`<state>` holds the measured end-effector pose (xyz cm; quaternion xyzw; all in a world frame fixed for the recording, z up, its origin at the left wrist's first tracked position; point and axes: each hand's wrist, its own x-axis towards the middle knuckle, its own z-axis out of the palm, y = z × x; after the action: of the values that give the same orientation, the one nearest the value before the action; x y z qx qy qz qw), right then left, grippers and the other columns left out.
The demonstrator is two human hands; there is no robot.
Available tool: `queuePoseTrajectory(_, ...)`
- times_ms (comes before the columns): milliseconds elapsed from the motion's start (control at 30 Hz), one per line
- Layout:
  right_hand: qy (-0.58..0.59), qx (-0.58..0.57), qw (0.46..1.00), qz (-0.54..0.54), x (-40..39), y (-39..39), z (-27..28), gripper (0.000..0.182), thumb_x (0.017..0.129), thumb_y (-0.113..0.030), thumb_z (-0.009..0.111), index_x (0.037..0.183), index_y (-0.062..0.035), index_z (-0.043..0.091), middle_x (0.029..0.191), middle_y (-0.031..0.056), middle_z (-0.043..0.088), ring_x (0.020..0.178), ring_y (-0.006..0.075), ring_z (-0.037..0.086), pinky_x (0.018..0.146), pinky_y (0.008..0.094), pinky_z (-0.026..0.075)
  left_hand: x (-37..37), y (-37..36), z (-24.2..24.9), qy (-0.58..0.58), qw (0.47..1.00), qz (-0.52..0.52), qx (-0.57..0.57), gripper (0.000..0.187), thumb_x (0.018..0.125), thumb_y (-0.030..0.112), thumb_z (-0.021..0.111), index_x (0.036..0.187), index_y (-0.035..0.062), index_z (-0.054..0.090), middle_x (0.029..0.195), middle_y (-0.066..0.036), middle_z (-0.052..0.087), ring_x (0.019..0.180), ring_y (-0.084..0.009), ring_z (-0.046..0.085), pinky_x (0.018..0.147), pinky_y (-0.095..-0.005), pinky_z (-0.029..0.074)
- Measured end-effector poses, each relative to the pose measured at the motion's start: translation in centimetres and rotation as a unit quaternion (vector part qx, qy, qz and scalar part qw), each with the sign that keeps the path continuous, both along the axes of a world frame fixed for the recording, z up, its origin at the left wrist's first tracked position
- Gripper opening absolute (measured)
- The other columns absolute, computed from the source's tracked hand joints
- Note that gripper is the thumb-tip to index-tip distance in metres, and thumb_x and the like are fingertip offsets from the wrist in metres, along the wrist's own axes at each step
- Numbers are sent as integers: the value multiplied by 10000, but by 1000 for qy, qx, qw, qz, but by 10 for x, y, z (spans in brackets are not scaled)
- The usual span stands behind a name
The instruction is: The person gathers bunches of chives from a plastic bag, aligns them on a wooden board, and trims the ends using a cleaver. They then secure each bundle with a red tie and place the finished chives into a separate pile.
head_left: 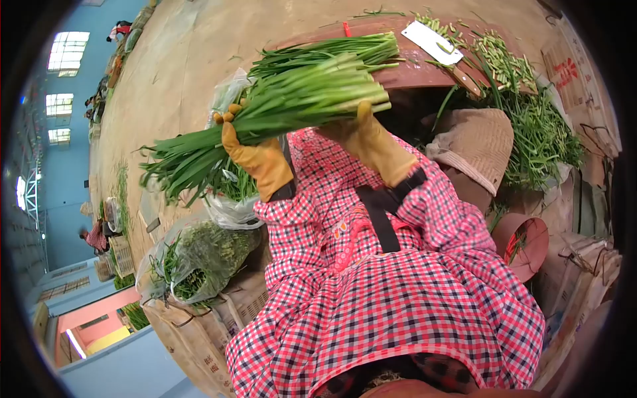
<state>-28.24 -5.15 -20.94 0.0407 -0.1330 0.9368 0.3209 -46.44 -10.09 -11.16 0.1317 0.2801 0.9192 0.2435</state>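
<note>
A large bundle of garlic chives (298, 99) is held up in front of my chest, leafy ends to the left and pale stems to the right. My left hand (259, 159), in a yellow glove, wraps around its leafy part. Beneath the stem end, my right hand (381, 142), also gloved in yellow, grips with its thumb upright in front. Its other fingers are hidden. Another bunch of chives (328, 52) lies just behind, on the reddish board (415, 76). A cleaver (431, 42) with a wooden handle rests on that board, beside chopped stem pieces (501, 56).
A plastic bag of greens (212, 259) sits at my lower left. Loose greens (537, 132) are heaped at the right, near a brown woven cloth (481, 142) over my knee and a pink round container (524, 245). A person (96, 235) is far left.
</note>
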Motion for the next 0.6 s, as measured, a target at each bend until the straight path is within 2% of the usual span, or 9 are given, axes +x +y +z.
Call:
queuePoseTrajectory(33,8,-36,999,-21,5,7,-3,780,905,-460,646,1493,-59,327,1483,156,428,1388,301,381,1134,511,381,8,-9,-9,-11,996,-87,16,309,877,186,668,1162,100,590,1137,-54,639,1132,-208,568,1106,-427,398)
queuePoseTrajectory(100,28,-100,993,-54,13,22,-7,824,860,-480,689,1481,-66,339,1475,150,433,1385,311,387,1146,512,367,14,-20,-51,285,947,11,-148,310,903,193,670,1174,78,575,1194,-53,625,1204,-205,532,1144,-402,356)
queuePoseTrajectory(200,61,-194,974,-99,20,34,-9,890,793,-509,754,1462,-76,358,1464,140,441,1379,326,396,1165,514,345,44,-36,-41,-87,988,-123,-44,430,866,134,733,1232,56,521,1242,-87,622,1257,-246,523,1153,-419,341)
queuePoseTrajectory(233,39,-168,978,-116,20,34,-9,860,803,-488,756,1450,-72,371,1454,149,455,1375,330,405,1163,512,349,46,-40,-53,148,975,-28,-165,473,844,105,750,1244,52,503,1258,-103,617,1272,-262,517,1152,-426,342)
queuePoseTrajectory(267,17,-143,981,-133,20,35,-10,831,812,-466,759,1438,-68,384,1445,158,468,1370,335,415,1161,509,354,45,-48,-76,372,885,67,-273,518,823,76,767,1256,48,485,1274,-120,612,1287,-278,511,1151,-432,343)
queuePoseTrajectory(300,-5,-117,982,-149,19,34,-11,801,821,-444,761,1426,-64,397,1435,167,481,1365,339,425,1160,507,358,45,-54,-93,566,725,156,-361,565,801,47,785,1269,45,467,1291,-137,607,1302,-294,505,1150,-439,344)
queuePoseTrajectory(467,-39,-141,972,-183,15,26,-10,440,891,-210,720,1259,-28,563,1220,173,645,1211,341,584,1089,494,440,49,-79,-127,579,714,181,-350,662,774,-14,795,1314,43,415,1353,-193,557,1310,-316,499,1159,-424,339)
queuePoseTrajectory(533,-71,-151,967,-195,11,22,-12,454,882,-202,718,1274,-32,564,1267,181,617,1252,347,551,1121,501,401,64,-85,-108,195,946,26,-259,647,819,44,773,1357,41,413,1373,-191,539,1315,-306,492,1159,-421,340)
queuePoseTrajectory(600,-79,-179,962,-190,9,21,-16,418,868,-160,706,1251,-44,584,1221,181,641,1184,344,593,1086,501,436,79,-92,-71,-148,975,-148,-80,639,893,182,725,1421,11,407,1420,-194,495,1307,-280,498,1128,-392,381)
